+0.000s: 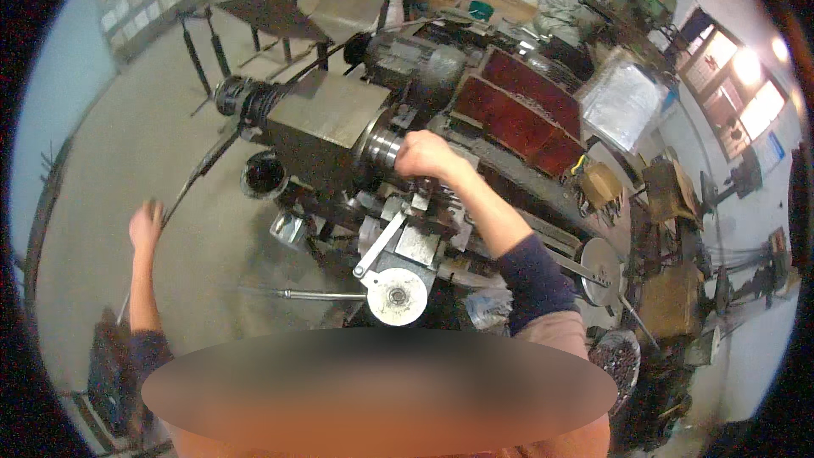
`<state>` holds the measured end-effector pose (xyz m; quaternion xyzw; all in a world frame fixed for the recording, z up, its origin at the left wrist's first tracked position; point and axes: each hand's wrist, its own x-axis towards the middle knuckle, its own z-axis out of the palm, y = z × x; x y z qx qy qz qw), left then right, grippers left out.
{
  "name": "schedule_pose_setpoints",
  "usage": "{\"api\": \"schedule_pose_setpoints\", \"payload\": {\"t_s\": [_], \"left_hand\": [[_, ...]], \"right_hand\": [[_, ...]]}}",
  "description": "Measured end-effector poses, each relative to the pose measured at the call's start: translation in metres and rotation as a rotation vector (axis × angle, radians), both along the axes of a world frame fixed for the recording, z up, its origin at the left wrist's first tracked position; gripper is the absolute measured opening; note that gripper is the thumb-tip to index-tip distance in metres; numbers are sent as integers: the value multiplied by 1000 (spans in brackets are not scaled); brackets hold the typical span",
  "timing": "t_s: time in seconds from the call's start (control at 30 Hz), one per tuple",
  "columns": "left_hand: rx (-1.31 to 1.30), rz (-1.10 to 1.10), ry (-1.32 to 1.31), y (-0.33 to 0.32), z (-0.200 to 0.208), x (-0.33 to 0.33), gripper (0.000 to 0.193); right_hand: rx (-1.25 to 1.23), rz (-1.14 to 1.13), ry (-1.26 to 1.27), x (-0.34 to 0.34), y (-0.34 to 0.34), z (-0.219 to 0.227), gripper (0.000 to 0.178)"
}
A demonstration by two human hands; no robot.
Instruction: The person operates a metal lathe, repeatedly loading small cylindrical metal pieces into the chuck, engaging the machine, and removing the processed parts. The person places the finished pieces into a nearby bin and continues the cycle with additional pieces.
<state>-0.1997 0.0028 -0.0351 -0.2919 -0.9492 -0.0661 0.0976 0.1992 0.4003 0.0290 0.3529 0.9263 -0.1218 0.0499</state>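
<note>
I stand at a metal lathe [331,123] with a grey headstock box. My right hand [426,155] is a closed fist pressed against the shiny round chuck [381,148], above the tool slide [415,242]. What it grips is hidden under the fingers. My left hand [146,225] is stretched far out to the left over the concrete floor. It is closed around a long thin dark rod [203,165] that runs up toward the coiled part at the lathe's left end [242,97].
A pale round handwheel [397,295] and a flat lever [377,248] sit on the near side of the lathe. Red trays [517,110] lie behind it. A dark round bucket [263,174] stands on the floor. Metal-topped stands [271,13] are at the back, cluttered shelves [670,195] to the right.
</note>
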Motion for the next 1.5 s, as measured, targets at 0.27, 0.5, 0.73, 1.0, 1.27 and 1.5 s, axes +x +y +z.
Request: {"api": "schedule_pose_setpoints", "payload": {"t_s": [0.27, 0.5, 0.73, 1.0, 1.27, 1.5], "left_hand": [[150, 153, -118, -22, -28, 128, 43], [174, -35, -249, -12, -5, 179, 28], [246, -141, -726, 3, -6, 137, 20], [535, -268, -1050, 11, -60, 87, 24], [396, -220, -1235, 33, -66, 53, 29], [443, -149, -1187, 40, -66, 63, 27]], "right_hand": [[66, -34, 25, 2, 1, -5, 30], [133, -48, 40, 8, 2, 1, 30], [297, -366, 395, 107, 69, 78, 24], [457, -301, 748, 281, 20, 59, 40], [209, -1295, 390, 556, -214, -106, 26], [-79, -1524, 136, 575, -331, -233, 25]]}}
